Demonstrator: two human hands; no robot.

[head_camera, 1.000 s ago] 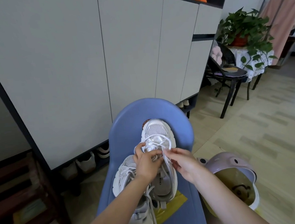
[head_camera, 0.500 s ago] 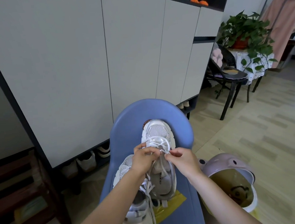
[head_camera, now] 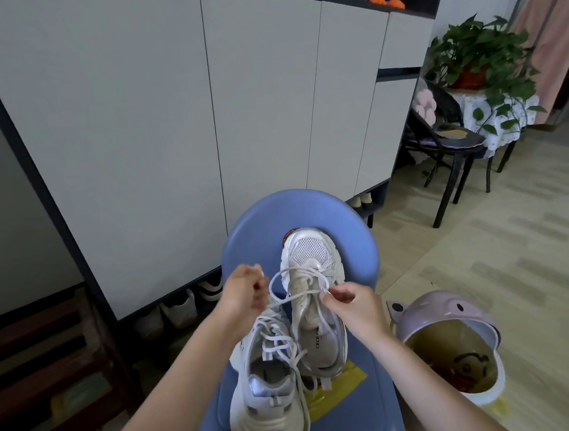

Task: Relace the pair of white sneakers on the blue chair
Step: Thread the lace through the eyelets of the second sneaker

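Observation:
Two white sneakers lie on the blue chair [head_camera: 368, 400]. The far sneaker [head_camera: 309, 258] points its toe at the chair back. The near sneaker [head_camera: 268, 395] lies closer to me, to the left, its lace loosely crossed. My left hand [head_camera: 245, 292] is curled round one end of the far sneaker's white lace [head_camera: 295, 295] and holds it out to the left. My right hand [head_camera: 351, 304] pinches the other part of that lace over the shoe's tongue. The lace runs in loops between both hands.
A pink and white bin [head_camera: 452, 345] with its lid open stands on the floor right of the chair. A yellow tape patch [head_camera: 339, 387] sits on the seat. A tall grey cabinet [head_camera: 165, 122] stands behind, with shoes under it. A black chair [head_camera: 449, 146] and potted plant [head_camera: 475, 51] stand at the right.
My left hand has moved left and away from the shoe, drawing the lace out. My right hand stays at the tongue, still pinching the lace.

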